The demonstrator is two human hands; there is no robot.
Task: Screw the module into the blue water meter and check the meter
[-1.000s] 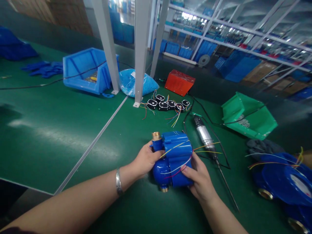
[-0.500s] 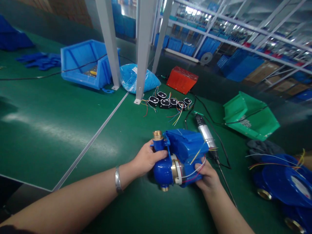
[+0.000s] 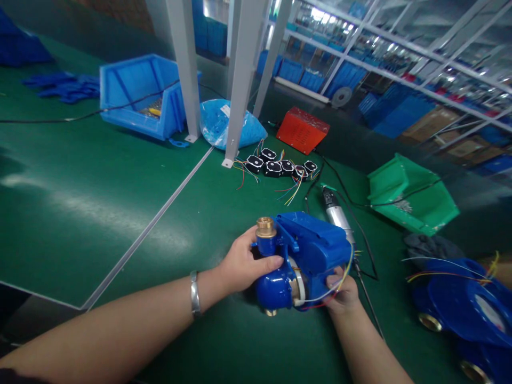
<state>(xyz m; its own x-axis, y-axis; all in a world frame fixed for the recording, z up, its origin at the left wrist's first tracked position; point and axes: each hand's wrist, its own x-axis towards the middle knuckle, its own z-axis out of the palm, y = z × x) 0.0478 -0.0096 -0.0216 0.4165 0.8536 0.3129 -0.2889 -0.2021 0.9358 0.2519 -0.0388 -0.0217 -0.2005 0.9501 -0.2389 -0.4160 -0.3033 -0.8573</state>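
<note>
Between my two hands is a blue water meter with threaded brass ends, held tilted above the green table. My left hand is closed round its rounded body beside the upper brass end, thumb across the blue surface. On the other side, my right hand grips the blue plastic housing of the meter from below; most of its fingers are hidden. Yellow, white and red wires hang from the housing over my right hand. Just behind it lies an electric screwdriver, partly covered by the housing.
Several black motor-like parts with wires lie near the grey posts. Behind are a blue bin, a blue bag and a red box. To the right stand a green bin and more blue meters.
The water meter has shifted slightly right and turned in my hands, so its upper brass end and the housing's top show more. Both hands keep their hold.
</note>
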